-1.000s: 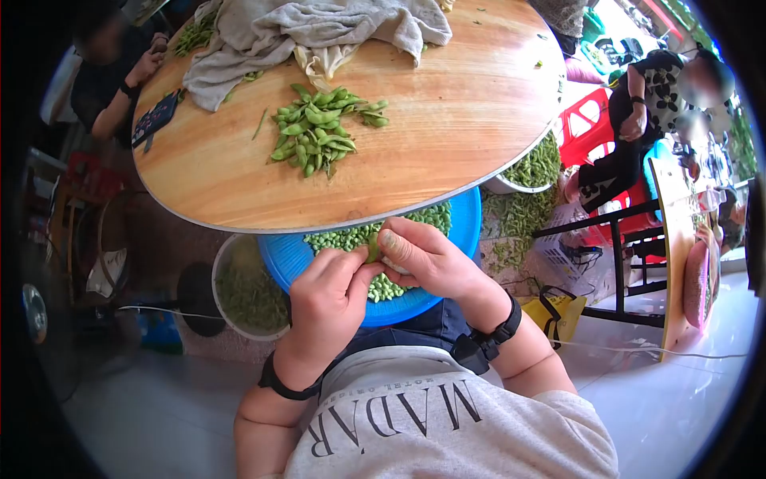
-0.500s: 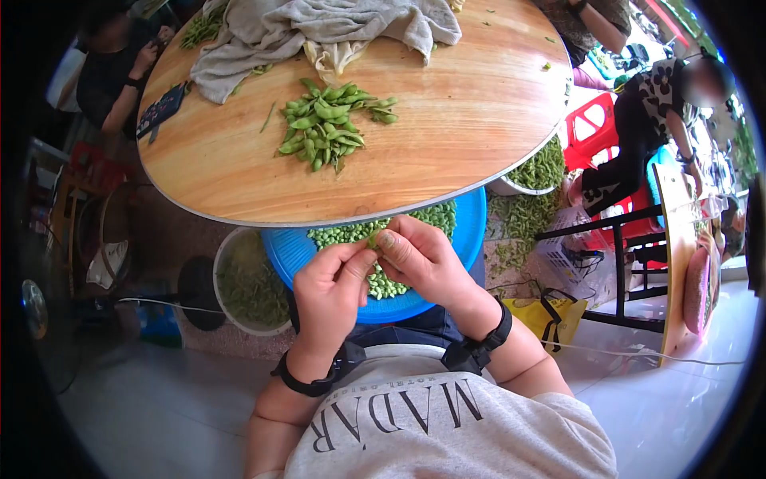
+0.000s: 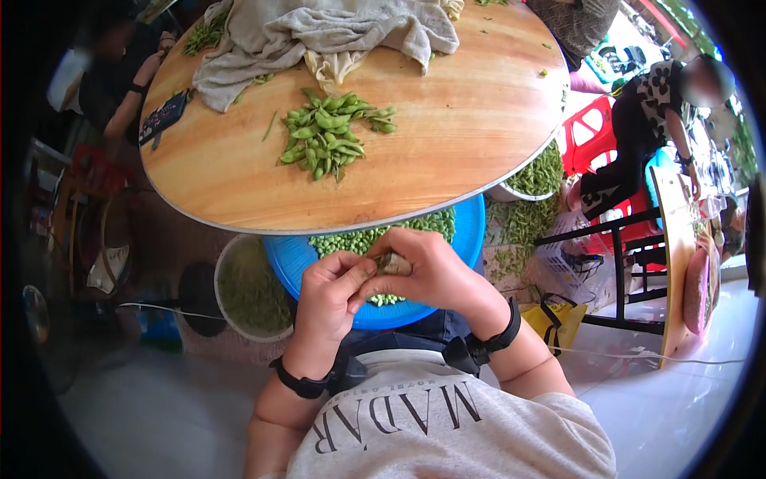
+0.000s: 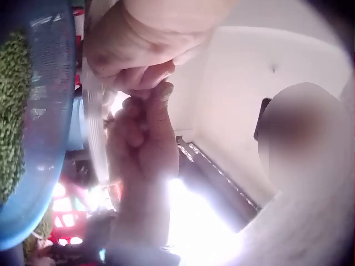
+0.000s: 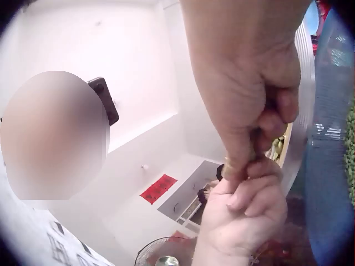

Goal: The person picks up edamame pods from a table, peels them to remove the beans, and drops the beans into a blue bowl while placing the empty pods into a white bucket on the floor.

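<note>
Both hands meet fingertip to fingertip over a blue basket (image 3: 283, 259) of shelled green beans (image 3: 347, 242). Between them is a small green bean pod (image 3: 384, 260), mostly covered by fingers and blurred. My left hand (image 3: 325, 291) pinches it from one side with thumb and forefinger. From the other side my right hand (image 3: 435, 273) holds it, its forefinger arched over and its thumb below. In the right wrist view the thumbs and curled fingers press close together, hiding the pod. A heap of unshelled pods (image 3: 323, 136) lies on the wooden table (image 3: 447, 152) just beyond.
The table's edge overhangs the basket's far side. A grey cloth (image 3: 279, 40) and a dark phone (image 3: 165, 116) lie on the table. Buckets of pods or husks stand left (image 3: 254, 291) and right (image 3: 536, 174). Another person (image 3: 638, 136) is at the right.
The hands have dipped slightly toward the body, and the right forefinger now arches higher. The pod has become more hidden between the fingers. At the right, the seated person's arm has lowered.
</note>
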A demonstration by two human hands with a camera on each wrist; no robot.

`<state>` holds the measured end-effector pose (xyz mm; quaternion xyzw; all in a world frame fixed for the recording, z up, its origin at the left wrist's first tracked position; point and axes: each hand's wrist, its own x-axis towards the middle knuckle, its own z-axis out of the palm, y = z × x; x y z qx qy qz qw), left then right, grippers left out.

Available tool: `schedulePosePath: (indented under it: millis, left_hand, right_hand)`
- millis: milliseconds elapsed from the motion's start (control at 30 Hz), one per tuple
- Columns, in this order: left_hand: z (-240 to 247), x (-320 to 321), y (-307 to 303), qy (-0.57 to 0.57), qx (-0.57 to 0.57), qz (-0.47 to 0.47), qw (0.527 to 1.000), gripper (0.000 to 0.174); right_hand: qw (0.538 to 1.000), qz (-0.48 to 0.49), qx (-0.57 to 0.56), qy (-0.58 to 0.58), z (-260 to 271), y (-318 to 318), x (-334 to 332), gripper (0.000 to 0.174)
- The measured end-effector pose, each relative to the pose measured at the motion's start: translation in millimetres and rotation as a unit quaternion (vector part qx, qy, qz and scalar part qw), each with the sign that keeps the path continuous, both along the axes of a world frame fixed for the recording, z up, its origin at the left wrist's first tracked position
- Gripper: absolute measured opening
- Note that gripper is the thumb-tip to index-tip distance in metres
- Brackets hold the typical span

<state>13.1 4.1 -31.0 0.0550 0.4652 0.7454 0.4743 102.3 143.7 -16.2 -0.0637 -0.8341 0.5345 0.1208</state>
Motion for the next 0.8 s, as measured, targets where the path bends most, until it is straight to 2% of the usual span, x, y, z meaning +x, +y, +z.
schedulePosePath:
  millis: [100,200,300,333,433,500,567,600,633,667,700,733,767,800]
  left_hand:
    - [-7,-7,-5,-0.091,0.015,-0.039,0.995,0.006]
    - [-1,-8,-8,-0.077,-0.033,-0.068,0.994,0.009]
    - [4,-8,-12,0.01,-0.095,-0.074,0.993,0.012]
    - [3,-7,-13,0.074,-0.107,-0.082,0.988,0.011]
    - [6,-9,-19,0.142,-0.158,-0.075,0.974,0.008]
    - [7,-19,-31,0.201,-0.207,-0.061,0.956,0.004]
    - [-11,-38,-53,0.351,-0.243,-0.013,0.904,0.007]
    - [-15,-49,-66,0.396,-0.282,0.011,0.874,0.009]
    - [-20,-60,-79,0.438,-0.32,0.034,0.839,0.012]
    - [-22,-71,-96,0.547,-0.395,0.005,0.738,0.02]
    - [-19,-79,-106,0.641,-0.459,-0.022,0.615,0.027]
    - [-9,-78,-103,0.573,-0.548,-0.018,0.609,0.042]
    - [-9,-80,-106,0.564,-0.569,-0.008,0.598,0.05]
    - [-10,-82,-105,0.57,-0.538,0.021,0.62,0.047]
  right_hand:
    - [0.999,0.027,-0.027,-0.038,4,4,0,0.028]
    - [0.995,0.051,-0.078,-0.037,-2,10,0,0.02]
    - [0.987,0.06,-0.142,-0.035,-14,12,-2,0.017]
    - [0.984,0.061,-0.165,-0.039,-16,13,-2,0.017]
    - [0.988,0.065,-0.127,-0.066,-9,14,-6,0.017]
    - [0.994,0.092,-0.025,-0.055,-8,19,-7,0.027]
    - [0.988,0.122,0.068,-0.064,3,27,-9,0.033]
    - [0.984,0.122,0.104,-0.079,16,34,-11,0.041]
    - [0.984,0.106,0.108,-0.091,24,45,-16,0.042]
    - [0.987,0.079,0.136,-0.029,23,59,-25,0.041]
    - [0.984,0.051,0.164,0.035,20,75,-36,0.039]
    - [0.976,-0.024,0.215,0.017,18,91,-52,0.035]
    - [0.96,-0.099,0.263,-0.003,13,105,-67,0.032]
    - [0.953,-0.115,0.279,-0.007,7,116,-80,0.03]
